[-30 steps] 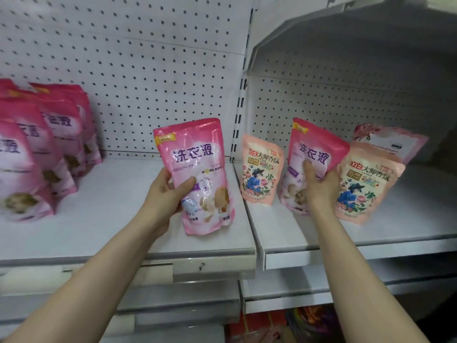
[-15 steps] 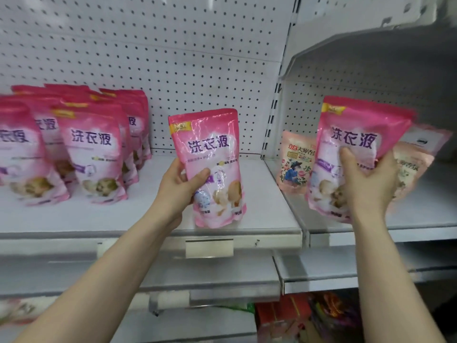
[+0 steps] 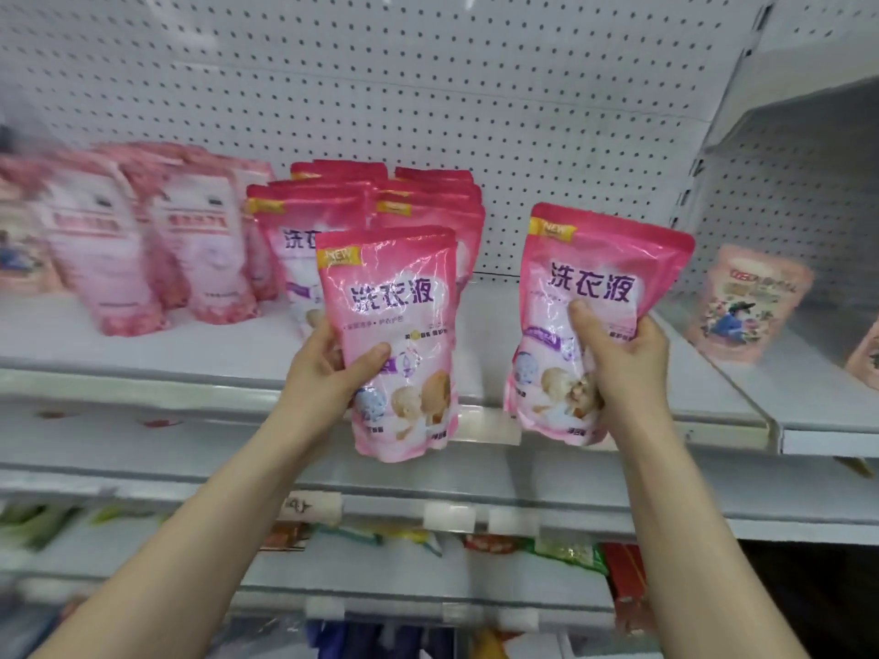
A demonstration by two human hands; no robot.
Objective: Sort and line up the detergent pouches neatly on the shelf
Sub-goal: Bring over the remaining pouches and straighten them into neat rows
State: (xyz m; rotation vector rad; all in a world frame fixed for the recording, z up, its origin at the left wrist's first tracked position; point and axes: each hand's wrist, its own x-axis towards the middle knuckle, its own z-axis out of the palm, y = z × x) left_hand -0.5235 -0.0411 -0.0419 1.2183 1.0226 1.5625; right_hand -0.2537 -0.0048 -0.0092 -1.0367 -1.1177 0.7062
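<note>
Head view: the left hand (image 3: 328, 373) grips a glossy pink plastic detergent pouch with purple lettering (image 3: 399, 321) by its lower left edge, thumb across the front and the remaining fingers (image 3: 328, 335) curled behind it. This pouch is upright, in the air in front of the front edge of the white metal shelf (image 3: 214, 344), its base hanging below the shelf lip. The right hand (image 3: 623, 363) grips a second glossy pink pouch of the same print (image 3: 599, 264) from its right side, thumb pressed on the front panel and the other fingers wrapped round the back. This second pouch tilts slightly, its top leaning to the right, and is also held clear of the shelf. The two held pouches are side by side, with a gap between them. Behind the left-hand pouch, a group of matching pink pouches (image 3: 304, 216) stands upright on the shelf in two close rows running towards the white perforated back panel (image 3: 475, 88). To the left of that group stand paler pink pouches (image 3: 200, 259), blurred; their print cannot be read. To the right, on the adjoining shelf section (image 3: 818, 411), a peach-coloured pouch with a floral figure design (image 3: 747, 302) stands apart from the rest. Below, a lower shelf (image 3: 428, 577) carries mixed coloured packets (image 3: 566, 554), too blurred to identify.
</note>
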